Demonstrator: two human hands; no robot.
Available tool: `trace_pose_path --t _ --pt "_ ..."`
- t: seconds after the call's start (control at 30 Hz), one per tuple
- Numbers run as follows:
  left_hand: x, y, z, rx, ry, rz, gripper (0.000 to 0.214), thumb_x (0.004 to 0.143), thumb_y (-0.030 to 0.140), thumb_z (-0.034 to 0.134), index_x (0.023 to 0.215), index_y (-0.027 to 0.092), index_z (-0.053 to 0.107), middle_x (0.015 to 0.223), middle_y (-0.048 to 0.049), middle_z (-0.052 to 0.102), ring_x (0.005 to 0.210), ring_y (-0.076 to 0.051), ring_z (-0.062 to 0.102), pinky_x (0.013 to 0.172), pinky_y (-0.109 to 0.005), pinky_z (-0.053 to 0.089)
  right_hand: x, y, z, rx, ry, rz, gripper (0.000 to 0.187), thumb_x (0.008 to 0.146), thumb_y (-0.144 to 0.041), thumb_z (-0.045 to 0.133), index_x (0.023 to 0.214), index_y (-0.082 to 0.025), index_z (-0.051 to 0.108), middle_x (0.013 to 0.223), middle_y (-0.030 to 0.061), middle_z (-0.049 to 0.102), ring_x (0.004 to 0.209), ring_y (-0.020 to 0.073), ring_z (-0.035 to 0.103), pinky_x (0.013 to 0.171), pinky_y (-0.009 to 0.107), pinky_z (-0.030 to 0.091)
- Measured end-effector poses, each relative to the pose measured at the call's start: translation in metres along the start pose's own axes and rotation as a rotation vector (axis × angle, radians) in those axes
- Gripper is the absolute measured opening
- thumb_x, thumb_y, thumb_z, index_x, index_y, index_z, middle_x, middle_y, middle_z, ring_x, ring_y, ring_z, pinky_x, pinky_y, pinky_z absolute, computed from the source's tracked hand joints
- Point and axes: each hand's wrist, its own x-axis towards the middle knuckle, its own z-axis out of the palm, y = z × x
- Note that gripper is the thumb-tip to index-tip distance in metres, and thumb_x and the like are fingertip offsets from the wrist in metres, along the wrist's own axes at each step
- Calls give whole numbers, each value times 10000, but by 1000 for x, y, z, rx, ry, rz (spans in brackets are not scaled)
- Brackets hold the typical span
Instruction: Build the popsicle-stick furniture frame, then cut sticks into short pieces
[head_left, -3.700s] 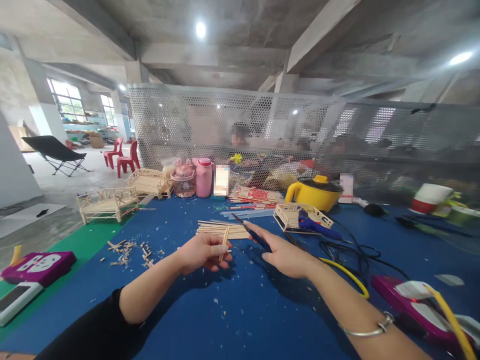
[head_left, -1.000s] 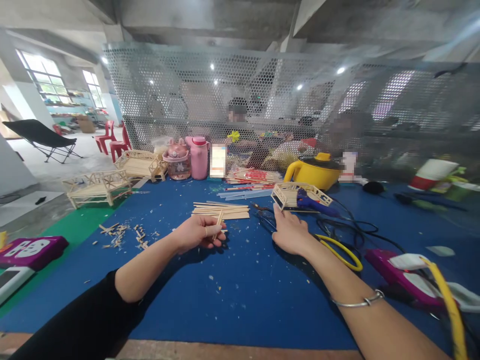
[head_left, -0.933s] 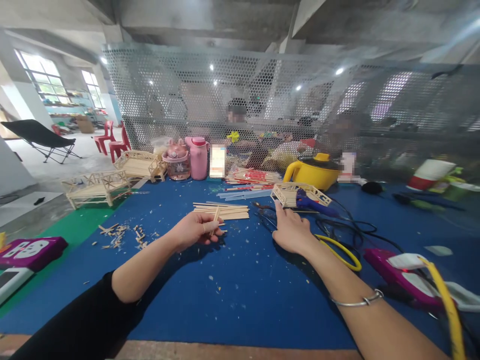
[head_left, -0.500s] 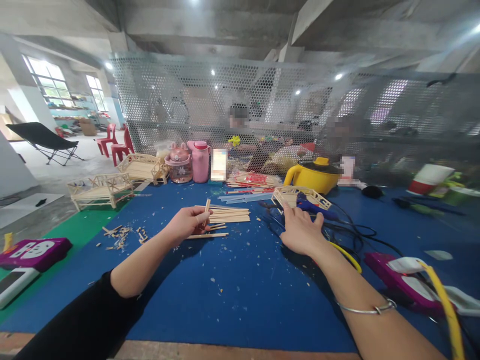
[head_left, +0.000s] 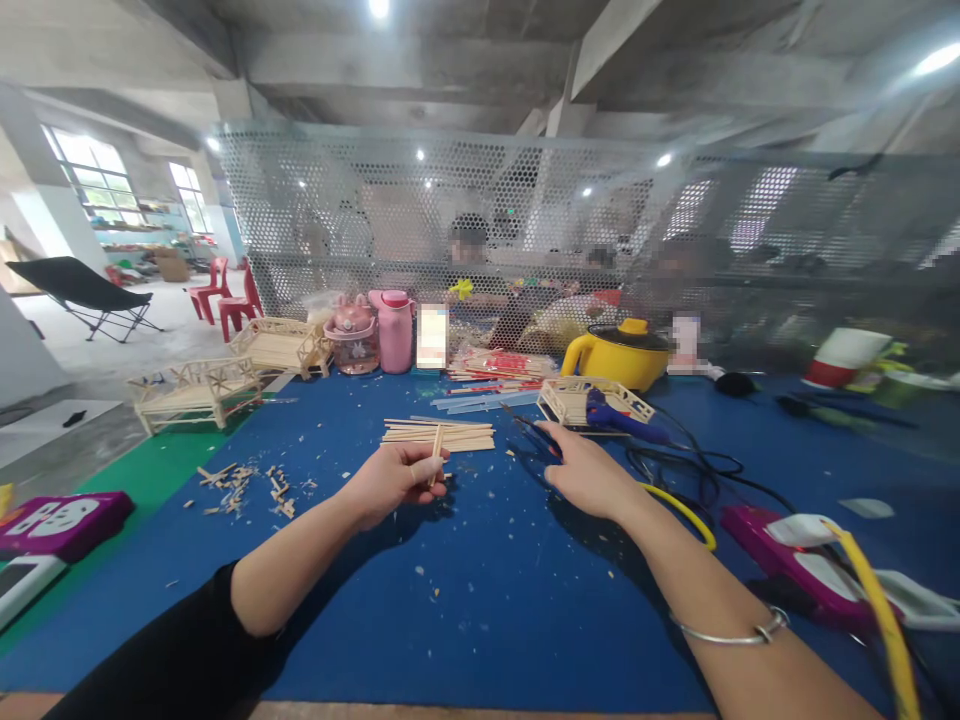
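My left hand (head_left: 395, 482) is closed on a short wooden stick (head_left: 436, 455) that stands up between its fingers, just in front of a pile of wooden sticks (head_left: 439, 434) on the blue mat (head_left: 487, 590). My right hand (head_left: 589, 472) lies over the mat with fingers stretched forward, touching dark pliers (head_left: 531, 428). Just beyond it sits a small stick-built frame (head_left: 574, 397) with a blue glue gun (head_left: 622, 418) resting in it.
Two finished stick benches (head_left: 196, 390) stand at the far left, with wood scraps (head_left: 244, 487) nearby. Pink bottles (head_left: 379, 333), a yellow pot (head_left: 622, 355), black cables (head_left: 697, 465), a yellow cord (head_left: 686, 510) and a purple box (head_left: 806, 560) surround the work spot. People sit behind a mesh screen (head_left: 525, 220).
My left hand pulled back from the stick pile toward me, still holding its stick. My right hand drew away from the frame and now reaches the pliers.
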Motion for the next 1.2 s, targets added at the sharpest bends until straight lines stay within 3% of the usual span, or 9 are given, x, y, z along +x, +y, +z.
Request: trace_pose_path --t 0.13,0.3,0.53,0.67,1.03,1.2 --pt "-3 0 7 -36 3 -51 376 684 405 682 961 159 621 752 -30 599 601 -101 612 500 -180 447 -11 -12 -1 298 -255 -208 781 564 -100 450 1334 -193 357 1220 54 543 1052 202 525 873 310 415" --pt "-6 2 10 -58 -3 -51 394 646 444 700 907 161 619 778 -26 604 635 -106 625 526 -176 447 -22 -27 1 234 -404 -333 801 546 -97 448 1337 -193 364 1359 52 425 1229 218 384 1025 364 283" --pt "-6 3 11 38 -17 -36 385 613 481 699 697 120 593 667 -24 593 569 -95 588 528 -196 438 -23 -32 1 113 -315 -405 751 558 -78 445 1298 -209 434 1305 60 495 1161 222 466 981 359 346" --pt "-6 5 10 126 -33 -27 350 640 454 678 662 116 589 582 -28 596 508 -81 548 519 -198 424 -23 -33 1 114 -329 -423 734 558 -59 423 1271 -229 473 1264 35 543 1135 212 500 952 339 375" --pt "-3 0 8 197 -7 -48 318 644 418 686 680 109 622 547 -29 596 466 -72 516 503 -201 422 -23 -31 11 119 -351 -372 711 572 -67 448 1260 -243 489 1226 33 575 1098 222 527 930 333 384" --pt "-4 3 9 69 18 -4 396 661 493 658 779 116 632 692 -43 626 538 -71 550 528 -194 438 -24 -36 12 220 -322 -390 683 610 -60 411 1259 -256 491 1120 6 633 1003 193 571 863 304 423"
